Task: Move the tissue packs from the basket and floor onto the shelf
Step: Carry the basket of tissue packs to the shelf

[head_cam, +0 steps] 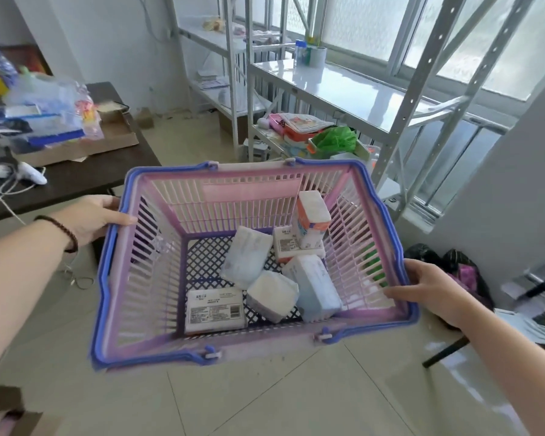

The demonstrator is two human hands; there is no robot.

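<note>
Basket (255, 196), pink slatted plastic with blue rim and folded handles, held up over the tiled floor (265, 398) by both hands: left hand (92, 218) clamped on the left rim, thumb lying over the edge; right hand (428, 287) gripping the right rim, fingers curled inside. Six tissue packs (247, 261) lie loose on the basket's mesh bottom, one (312, 223) leaning upright in the far right corner. White metal shelf (343, 86) stands just beyond the basket, under the window, top level mostly bare.
</note>
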